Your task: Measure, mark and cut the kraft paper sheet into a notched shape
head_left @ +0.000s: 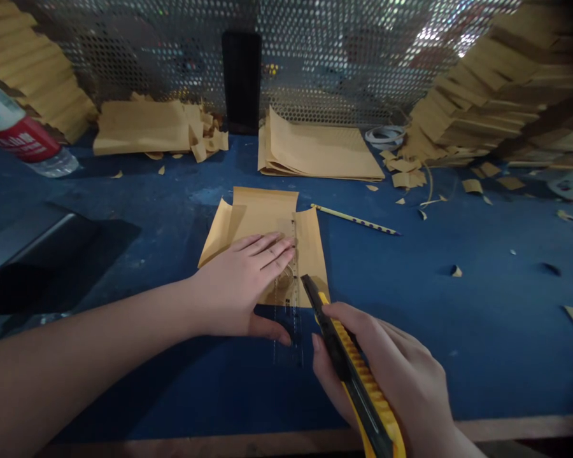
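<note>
A brown paper piece (pixel 262 210) with raised, creased side flaps lies on the blue table in front of me. Across its right part runs a clear plastic ruler (pixel 289 318), which sticks out past the paper's near edge. My left hand (pixel 248 280) lies flat over ruler and paper, fingers stretched out and thumb apart. My right hand (pixel 386 369) is wrapped round a yellow and black utility knife (pixel 351 375). The knife's tip points at the paper just right of the ruler; whether it touches the paper I cannot tell.
Behind the paper are a pencil (pixel 356 219), a folded paper stack (pixel 319 149) and another stack (pixel 143 127) with scraps. A black phone (pixel 241 83) leans on the perforated metal screen (pixel 315 57). Left stands a tilted bottle (pixel 23 133); right are a tape roll (pixel 386 137) and paper piles (pixel 487 89).
</note>
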The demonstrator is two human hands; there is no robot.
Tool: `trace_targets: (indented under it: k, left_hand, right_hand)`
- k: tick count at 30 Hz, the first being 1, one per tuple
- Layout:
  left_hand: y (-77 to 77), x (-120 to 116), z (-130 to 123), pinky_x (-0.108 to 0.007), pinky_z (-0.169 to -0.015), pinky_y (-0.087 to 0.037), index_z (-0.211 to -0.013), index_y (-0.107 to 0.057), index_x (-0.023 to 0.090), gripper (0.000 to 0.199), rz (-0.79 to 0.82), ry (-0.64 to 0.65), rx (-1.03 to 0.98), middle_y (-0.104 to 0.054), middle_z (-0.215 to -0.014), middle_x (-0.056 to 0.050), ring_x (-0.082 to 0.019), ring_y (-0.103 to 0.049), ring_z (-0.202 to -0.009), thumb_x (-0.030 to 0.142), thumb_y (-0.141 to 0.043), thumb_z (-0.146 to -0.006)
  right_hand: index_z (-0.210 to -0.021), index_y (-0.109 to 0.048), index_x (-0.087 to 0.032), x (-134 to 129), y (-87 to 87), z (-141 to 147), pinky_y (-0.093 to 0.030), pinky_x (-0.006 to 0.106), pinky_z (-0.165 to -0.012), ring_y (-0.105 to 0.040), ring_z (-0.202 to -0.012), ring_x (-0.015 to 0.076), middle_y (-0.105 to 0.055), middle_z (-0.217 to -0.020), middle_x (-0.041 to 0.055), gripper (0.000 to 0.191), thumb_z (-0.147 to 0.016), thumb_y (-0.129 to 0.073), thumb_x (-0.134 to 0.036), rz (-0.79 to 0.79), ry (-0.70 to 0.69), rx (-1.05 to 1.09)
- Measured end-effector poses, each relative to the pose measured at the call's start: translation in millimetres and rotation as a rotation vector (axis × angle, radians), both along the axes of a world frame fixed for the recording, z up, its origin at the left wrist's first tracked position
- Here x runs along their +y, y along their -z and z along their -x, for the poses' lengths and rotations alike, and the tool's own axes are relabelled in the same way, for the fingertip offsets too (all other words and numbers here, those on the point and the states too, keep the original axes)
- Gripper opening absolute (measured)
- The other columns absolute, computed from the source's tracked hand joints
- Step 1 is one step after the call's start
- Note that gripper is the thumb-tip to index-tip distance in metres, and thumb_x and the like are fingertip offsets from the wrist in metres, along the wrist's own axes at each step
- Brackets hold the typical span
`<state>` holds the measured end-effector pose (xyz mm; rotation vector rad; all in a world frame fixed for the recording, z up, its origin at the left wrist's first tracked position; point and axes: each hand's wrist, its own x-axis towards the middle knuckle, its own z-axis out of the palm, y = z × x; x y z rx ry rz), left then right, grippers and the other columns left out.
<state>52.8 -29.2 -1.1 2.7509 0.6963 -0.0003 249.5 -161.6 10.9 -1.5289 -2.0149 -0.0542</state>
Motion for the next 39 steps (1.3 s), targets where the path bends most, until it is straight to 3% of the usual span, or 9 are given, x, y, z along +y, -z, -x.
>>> trace_targets:
  k: [14,26,39]
  left_hand:
    - [0.0,0,0,-0.042,-0.126,-0.006,-0.156,-0.019,0.008,0.119,0.001,0.001,-0.003,-0.012,-0.165,-0.011,-0.03,-0.011,-0.154,0.094,-0.035,-0.074]
    - [-1.8,0,-3,-0.041,-0.126,-0.006,-0.156,-0.017,0.007,0.122,-0.03,-0.002,0.056,-0.009,-0.165,-0.009,-0.028,-0.01,-0.154,0.096,-0.033,-0.073]
    - [-2.6,0,-1,-0.042,-0.126,-0.007,-0.157,-0.012,0.01,0.124,-0.031,-0.007,0.073,-0.005,-0.165,-0.008,-0.029,-0.008,-0.154,0.097,-0.03,-0.071]
  right_hand:
    - [-0.103,-0.06,-0.017,1,2.5,-1,-0.056,0.027,-0.061,-0.071,-0.065,0.017,-0.072,-0.082,0.0044,0.019,-0.084,-0.059,-0.018,-0.008,-0.032,-0.005]
    - [-0.101,-0.059,-0.012,2,2.3,5,-0.063,0.035,-0.065,-0.074,-0.073,0.0221,-0.073,-0.082,0.0108,0.02,-0.081,-0.06,-0.01,-0.06,-0.145,-0.037]
    - [-0.099,-0.062,-0.014,-38,-7.6,3,-0.059,0.029,-0.059,-0.07,-0.067,0.0165,-0.071,-0.078,0.0044,0.021,-0.08,-0.058,-0.008,-0.112,-0.178,-0.002]
